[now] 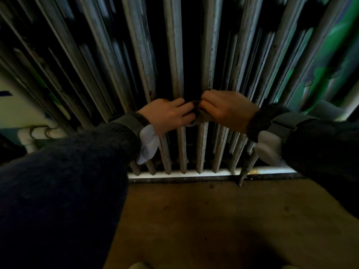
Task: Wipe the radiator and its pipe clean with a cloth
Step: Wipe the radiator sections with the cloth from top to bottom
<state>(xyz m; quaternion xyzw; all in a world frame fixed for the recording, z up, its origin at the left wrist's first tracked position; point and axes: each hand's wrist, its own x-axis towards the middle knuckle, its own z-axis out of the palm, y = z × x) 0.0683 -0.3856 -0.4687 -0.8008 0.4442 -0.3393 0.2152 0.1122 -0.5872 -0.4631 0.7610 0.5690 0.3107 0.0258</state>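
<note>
Cloth (200,118) sits bunched between left hand (169,115) and right hand (227,110), both gripping it against the radiator (172,55) — flaking fin edges could snag it, or scrape knuckles.

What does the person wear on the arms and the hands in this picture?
The left hand and the right hand are bare, without gloves. The left sleeve and the right sleeve are dark navy fuzzy knit. Each wrist carries a grey band, the left band and the right band, holding a white rounded plastic unit: the left unit, the right unit.
</note>
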